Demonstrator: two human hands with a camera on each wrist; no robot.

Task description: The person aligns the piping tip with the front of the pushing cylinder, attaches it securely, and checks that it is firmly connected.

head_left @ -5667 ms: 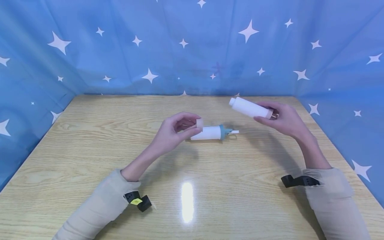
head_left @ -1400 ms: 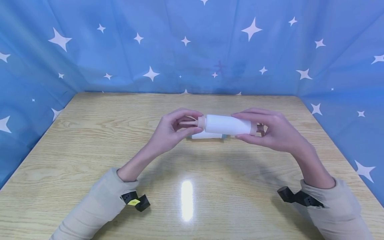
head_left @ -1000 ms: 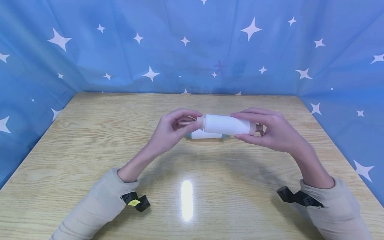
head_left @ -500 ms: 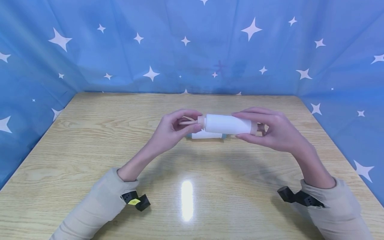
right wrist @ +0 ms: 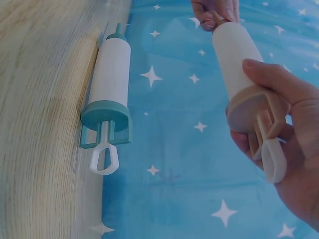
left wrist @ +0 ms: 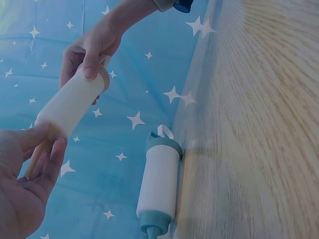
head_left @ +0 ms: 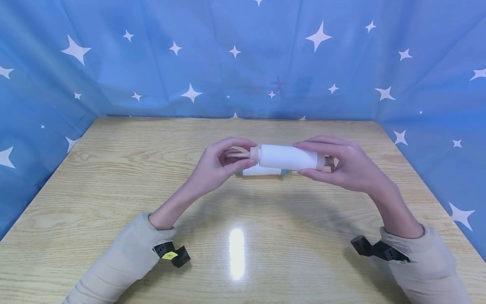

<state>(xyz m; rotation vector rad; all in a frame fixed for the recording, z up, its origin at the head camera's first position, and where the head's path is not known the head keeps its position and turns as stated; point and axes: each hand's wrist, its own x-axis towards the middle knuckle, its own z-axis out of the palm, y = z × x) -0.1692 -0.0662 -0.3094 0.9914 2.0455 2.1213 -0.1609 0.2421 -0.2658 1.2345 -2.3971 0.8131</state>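
A white-barrelled icing syringe [head_left: 286,157] with tan fittings is held sideways above the table, in both hands. My left hand [head_left: 210,171] pinches its tan nozzle cap [head_left: 254,155] at the neck, fingertips against the barrel's left end; the slim nozzle tip points back into the palm. My right hand [head_left: 351,169] grips the other end, thumb on the barrel and fingers around it by the tan collar [right wrist: 249,107]. A white pull ring [right wrist: 266,162] sticks out past that collar in the right wrist view. Behind, partly hidden in the head view, lies a second syringe [left wrist: 158,181] with teal fittings.
The wood-grain table [head_left: 114,177] carries the teal-fitted syringe near its middle. A blue curtain [head_left: 228,67] with white stars stands along the back and both sides. Each sleeve has a black wrist camera strapped on, one on the left [head_left: 172,254], one on the right [head_left: 379,250].
Several seconds ago the cap and barrel were apart, one in each hand; now the cap sits at the barrel's neck. Over the last second the left fingers shift slightly at the cap.
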